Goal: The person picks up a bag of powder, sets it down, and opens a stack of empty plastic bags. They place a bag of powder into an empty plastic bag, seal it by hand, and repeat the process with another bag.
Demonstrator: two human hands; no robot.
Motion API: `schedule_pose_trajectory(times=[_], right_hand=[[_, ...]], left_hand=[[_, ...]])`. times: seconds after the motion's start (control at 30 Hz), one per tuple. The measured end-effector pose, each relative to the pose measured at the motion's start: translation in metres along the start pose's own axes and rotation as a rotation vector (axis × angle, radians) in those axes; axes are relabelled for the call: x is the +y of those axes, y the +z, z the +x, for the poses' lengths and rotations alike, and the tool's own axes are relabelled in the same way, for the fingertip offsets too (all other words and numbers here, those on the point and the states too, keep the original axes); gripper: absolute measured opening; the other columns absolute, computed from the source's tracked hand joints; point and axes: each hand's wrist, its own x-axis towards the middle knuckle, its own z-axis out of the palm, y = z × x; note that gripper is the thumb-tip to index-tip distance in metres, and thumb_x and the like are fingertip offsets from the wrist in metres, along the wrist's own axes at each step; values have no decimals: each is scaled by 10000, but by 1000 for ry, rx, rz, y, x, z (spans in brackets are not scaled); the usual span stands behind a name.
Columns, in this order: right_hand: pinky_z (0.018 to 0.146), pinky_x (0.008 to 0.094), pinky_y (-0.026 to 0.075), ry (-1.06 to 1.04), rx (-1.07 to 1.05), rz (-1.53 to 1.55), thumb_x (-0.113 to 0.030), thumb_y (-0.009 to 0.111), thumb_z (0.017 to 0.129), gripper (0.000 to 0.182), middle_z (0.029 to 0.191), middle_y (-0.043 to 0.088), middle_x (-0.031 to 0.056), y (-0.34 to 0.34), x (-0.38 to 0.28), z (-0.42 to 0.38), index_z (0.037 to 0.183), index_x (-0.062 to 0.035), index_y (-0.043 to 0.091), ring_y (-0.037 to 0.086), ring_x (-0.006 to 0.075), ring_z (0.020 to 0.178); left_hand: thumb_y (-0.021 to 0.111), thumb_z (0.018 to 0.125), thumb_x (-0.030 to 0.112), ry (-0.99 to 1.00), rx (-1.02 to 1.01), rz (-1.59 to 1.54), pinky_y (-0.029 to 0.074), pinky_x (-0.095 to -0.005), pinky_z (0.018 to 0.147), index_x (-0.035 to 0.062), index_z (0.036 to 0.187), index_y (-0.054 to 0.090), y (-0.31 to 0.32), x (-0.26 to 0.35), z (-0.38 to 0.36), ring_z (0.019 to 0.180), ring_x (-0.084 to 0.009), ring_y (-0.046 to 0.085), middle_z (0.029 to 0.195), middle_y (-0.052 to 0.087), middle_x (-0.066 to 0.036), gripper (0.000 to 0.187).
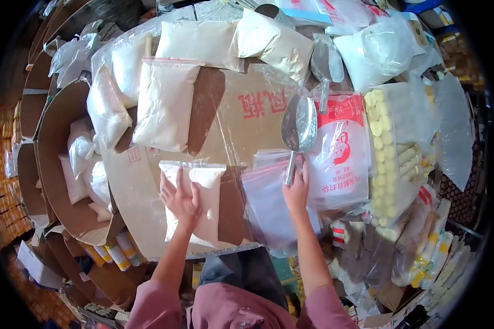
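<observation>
My left hand (182, 200) lies flat with fingers spread on a clear zip bag of pale powder (206, 216) near the table's front edge. In my right hand (296, 186) is the handle of a metal scoop (299, 123), its bowl pointing away from me. Under that hand lies a stack of clear zip bags (274, 205). Just right of the scoop is a red-and-white printed plastic package (340, 148). A larger bag of powder (167, 104) sits beyond my left hand. Farther back rests a second metal scoop (327, 60).
Several more powder bags (200, 41) line the table's far side. Cardboard boxes (60, 126) with bags inside stand at the left. To the right are yellow rolls in plastic (380, 148) and a pile of packaged goods (389, 247). Cardboard (230, 115) covers the table.
</observation>
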Motion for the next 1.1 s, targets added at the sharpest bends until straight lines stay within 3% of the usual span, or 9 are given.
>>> schedule_pose_trajectory(times=[0.23,0.57,0.7,0.73,0.8,0.87,0.97,1.03,1.1], right_hand=[[782,451,519,126,-306,60,-46,762,745,475,1119,618,186,-43,9,32,1181,-43,573,642,385,903],[666,385,521,119,-285,138,-62,633,850,124,774,676,174,-75,-1,-16,932,-17,715,690,289,722],[632,342,514,24,-246,82,-67,674,844,96,751,683,161,-132,-66,-83,899,-3,717,702,214,722],[621,340,509,170,-256,199,-69,685,838,92,759,681,159,-160,-97,-93,888,4,709,692,238,710],[600,335,500,444,-274,438,-73,706,827,99,775,679,153,-220,-149,-105,865,18,695,672,285,685],[548,308,463,261,-112,418,-45,754,795,98,761,669,106,-260,-175,-121,823,20,686,612,183,598],[526,286,430,173,101,493,-19,778,774,91,785,652,80,-309,-229,-120,799,-2,692,549,164,567],[533,283,435,186,117,563,-21,782,772,92,789,658,77,-330,-262,-114,789,-8,692,563,167,591],[552,283,455,142,147,629,-5,789,759,99,793,671,65,-343,-289,-112,770,-17,692,595,163,645]], left_hand=[[574,869,346,27,61,-12,310,-520,1051,199,1374,547,8,-9,-2,1279,-434,412,1454,373,-258,527],[549,880,375,23,79,-29,284,-533,1083,192,1379,537,13,-15,-3,1308,-437,386,1462,366,-259,532],[514,922,423,4,-116,-65,244,-571,1104,182,1424,484,-4,-13,-1,1389,-460,286,1510,278,-291,558],[538,912,390,42,-161,-100,223,-611,1105,179,1430,479,-5,-18,-5,1421,-471,223,1528,234,-305,562],[594,888,278,70,-389,-152,326,-554,1078,165,1434,467,-50,-10,-10,1346,-470,374,1475,305,-351,572],[689,823,164,329,-430,-557,531,-379,819,42,1170,677,-109,2,-18,945,-331,685,1082,676,-249,369],[696,897,310,-108,-864,-862,503,-261,598,0,854,756,-272,77,-55,608,-75,596,679,703,-37,319],[723,890,193,-232,-720,-1127,510,-245,600,-52,1015,708,-311,96,-91,640,-92,619,724,679,-32,275],[786,810,111,5,-147,-942,488,-303,633,-19,969,670,-350,120,-99,688,-146,585,728,614,-16,236]])
